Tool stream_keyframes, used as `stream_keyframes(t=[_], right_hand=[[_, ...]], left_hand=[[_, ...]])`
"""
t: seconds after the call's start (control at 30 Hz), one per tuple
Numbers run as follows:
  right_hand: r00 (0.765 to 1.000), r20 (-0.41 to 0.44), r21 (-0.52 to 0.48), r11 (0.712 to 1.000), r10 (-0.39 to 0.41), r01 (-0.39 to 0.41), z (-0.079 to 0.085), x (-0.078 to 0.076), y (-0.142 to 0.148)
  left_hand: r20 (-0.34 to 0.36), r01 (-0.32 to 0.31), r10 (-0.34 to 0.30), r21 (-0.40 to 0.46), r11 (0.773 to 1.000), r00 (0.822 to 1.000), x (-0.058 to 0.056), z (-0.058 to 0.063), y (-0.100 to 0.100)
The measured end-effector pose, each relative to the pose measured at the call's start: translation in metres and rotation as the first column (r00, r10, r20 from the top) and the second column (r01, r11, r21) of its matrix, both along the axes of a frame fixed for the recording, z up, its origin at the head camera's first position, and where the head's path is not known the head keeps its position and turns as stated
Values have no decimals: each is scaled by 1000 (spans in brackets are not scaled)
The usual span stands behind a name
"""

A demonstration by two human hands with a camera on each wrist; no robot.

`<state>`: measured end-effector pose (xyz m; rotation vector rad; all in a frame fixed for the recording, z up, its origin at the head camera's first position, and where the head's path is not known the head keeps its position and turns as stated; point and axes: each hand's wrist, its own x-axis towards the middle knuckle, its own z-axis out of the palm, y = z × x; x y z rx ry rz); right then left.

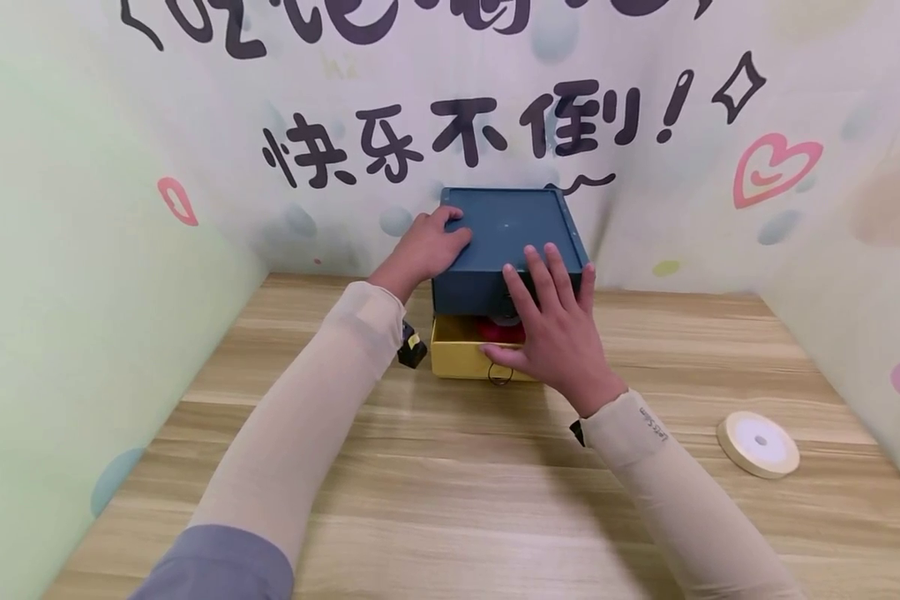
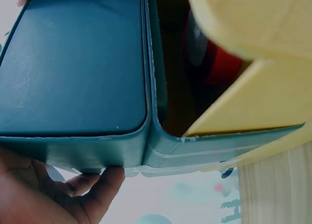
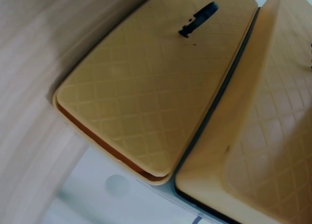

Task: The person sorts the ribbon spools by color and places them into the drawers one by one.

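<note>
A drawer box with a dark blue top (image 1: 506, 225) stands near the back wall. Its upper front (image 2: 73, 63) is blue, and a yellow drawer (image 1: 457, 358) below is pulled out. A red roll (image 2: 222, 65) lies inside. In the right wrist view a lower yellow front (image 3: 131, 92) sits almost flush and carries a dark ring pull (image 3: 199, 20). My left hand (image 1: 431, 246) rests at the box's upper left edge, fingers bent. My right hand (image 1: 558, 329) spreads straight fingers over the front right edge, its thumb by the yellow drawer's front. No fingers appear in the right wrist view.
A flat cream-rimmed roll (image 1: 760, 444) lies at the right of the wooden table (image 1: 435, 500). Behind the box hangs a printed wall covering (image 1: 390, 208); pale walls flank the table. A small black object (image 1: 412, 346) shows beside the left forearm.
</note>
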<state>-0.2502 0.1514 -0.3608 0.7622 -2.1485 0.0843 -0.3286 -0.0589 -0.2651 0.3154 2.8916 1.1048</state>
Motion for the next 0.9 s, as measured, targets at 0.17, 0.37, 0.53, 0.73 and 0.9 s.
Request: stream_keyframes(t=[0.17, 0.37, 0.53, 0.73, 0.9], right_hand=[[1000, -28, -1, 1000, -5, 5, -3, -4, 0], [998, -47, 8, 999, -32, 32, -5, -9, 0], [997, -71, 0, 999, -42, 42, -9, -13, -1], [993, -117, -34, 999, -26, 22, -13, -19, -4], [988, -150, -70, 997, -25, 15, -17, -24, -7]], left_hand=[[3, 4, -4, 11, 1000, 1000, -2, -1, 0], [5, 5, -5, 12, 1000, 1000, -7, -4, -1], [9, 7, -7, 21, 1000, 1000, -7, -5, 0], [8, 4, -4, 23, 1000, 1000, -5, -5, -1], [5, 9, -9, 29, 1000, 1000, -5, -4, -2]])
